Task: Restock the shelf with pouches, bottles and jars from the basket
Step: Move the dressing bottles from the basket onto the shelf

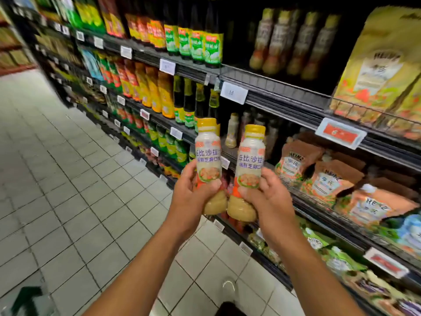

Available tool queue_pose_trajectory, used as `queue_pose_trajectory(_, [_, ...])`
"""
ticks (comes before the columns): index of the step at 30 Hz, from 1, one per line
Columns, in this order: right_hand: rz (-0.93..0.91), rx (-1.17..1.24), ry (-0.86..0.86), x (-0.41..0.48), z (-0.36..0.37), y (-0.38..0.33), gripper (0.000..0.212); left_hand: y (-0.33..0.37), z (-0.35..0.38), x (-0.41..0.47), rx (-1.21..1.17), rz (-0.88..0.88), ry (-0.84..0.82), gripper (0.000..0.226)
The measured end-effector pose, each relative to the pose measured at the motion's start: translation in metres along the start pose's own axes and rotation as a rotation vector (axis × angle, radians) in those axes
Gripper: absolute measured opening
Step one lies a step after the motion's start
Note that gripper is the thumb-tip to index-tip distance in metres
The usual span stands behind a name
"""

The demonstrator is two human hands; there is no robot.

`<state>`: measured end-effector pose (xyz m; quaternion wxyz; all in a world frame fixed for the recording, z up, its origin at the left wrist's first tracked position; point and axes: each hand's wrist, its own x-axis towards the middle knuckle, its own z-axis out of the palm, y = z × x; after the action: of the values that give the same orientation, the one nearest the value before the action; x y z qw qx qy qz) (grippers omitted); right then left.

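Note:
Two beige dressing bottles with yellow caps stand upright in front of the shelf. My left hand [193, 188] grips the lower half of the left bottle [208, 153]. My right hand [265, 195] grips the lower half of the right bottle [250, 160]. The bottles are side by side, almost touching. Behind them, on the middle shelf [284, 103], one matching bottle [232, 131] stands in a dim gap beside darker bottles. The basket is not clearly in view.
Orange Heinz pouches [328, 176] fill wire racks to the right. Rows of sauce bottles [159, 94] line the shelves to the left. White price tags [233, 92] hang on the shelf edges. A grey tiled floor [68, 179] stretches on the left; a green object [27, 297] sits bottom left.

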<state>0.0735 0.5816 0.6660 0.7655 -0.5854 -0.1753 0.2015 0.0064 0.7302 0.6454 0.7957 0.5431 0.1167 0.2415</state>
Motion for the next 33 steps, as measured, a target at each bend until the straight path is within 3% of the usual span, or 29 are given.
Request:
queue_pose_trajectory(6, [-0.078,0.005,-0.096,0.06,0.02,-0.018,0.043,0.024,-0.008,0.059,0.021,0.104,0.008,0.058])
queue_pose_trajectory(10, [-0.115,-0.034,-0.119,0.105,0.028,-0.037,0.058,0.042,-0.005,0.109,0.035,0.159,-0.035,0.055])
queue_pose_trajectory(19, [-0.203,-0.032,-0.051,0.198,0.023,-0.073,0.053,0.065,0.02,0.214,0.056,0.21,-0.106,0.05])
queue_pose_trajectory(29, [-0.313,-0.081,0.157,0.238,-0.005,-0.101,0.058,0.065,0.065,0.294,-0.006,0.207,-0.319,0.04])
queue_pose_trajectory(33, [-0.363,-0.126,0.247,0.249,-0.012,-0.11,0.051,0.068,0.081,0.323,-0.012,0.19,-0.41,0.046])
